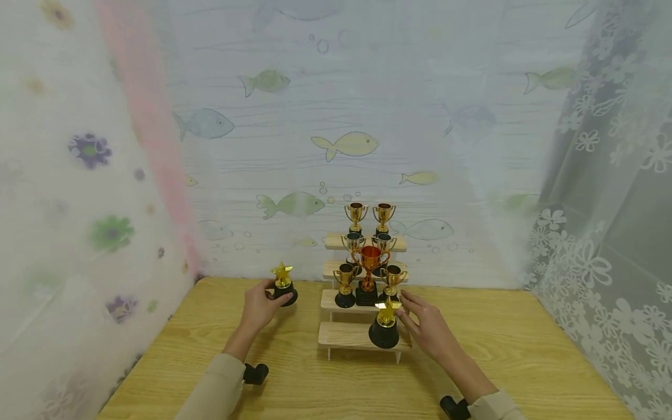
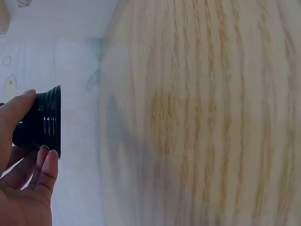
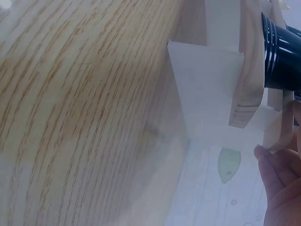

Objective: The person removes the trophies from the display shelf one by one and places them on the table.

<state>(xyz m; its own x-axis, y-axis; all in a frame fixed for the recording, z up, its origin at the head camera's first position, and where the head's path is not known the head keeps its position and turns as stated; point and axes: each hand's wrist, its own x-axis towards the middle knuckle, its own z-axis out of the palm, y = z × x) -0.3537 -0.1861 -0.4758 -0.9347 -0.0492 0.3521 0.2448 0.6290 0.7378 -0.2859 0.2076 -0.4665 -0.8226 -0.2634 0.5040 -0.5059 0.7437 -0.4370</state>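
Observation:
My left hand [image 1: 261, 308] grips a small gold star trophy [image 1: 282, 274] by its black base [image 2: 44, 117], held over the table left of the stand; fingers and thumb pinch the base from two sides in the left wrist view. A second gold star trophy [image 1: 385, 329] stands upright on the right part of the lowest wooden step [image 1: 343, 334]. Beside it is my right hand [image 1: 426, 324], its fingers extended with the tips close to the star. In the right wrist view that trophy's black base [image 3: 282, 56] sits on the step, and the visible fingers [image 3: 270, 174] lie apart from it.
Higher steps of the tiered stand [image 1: 328, 300] hold several gold and silver cups and a larger copper-coloured cup [image 1: 370, 259]. A fish-patterned curtain [image 1: 346, 146] hangs behind the wooden table [image 1: 199, 332]. Lace fabric [image 1: 588, 262] hangs at the right.

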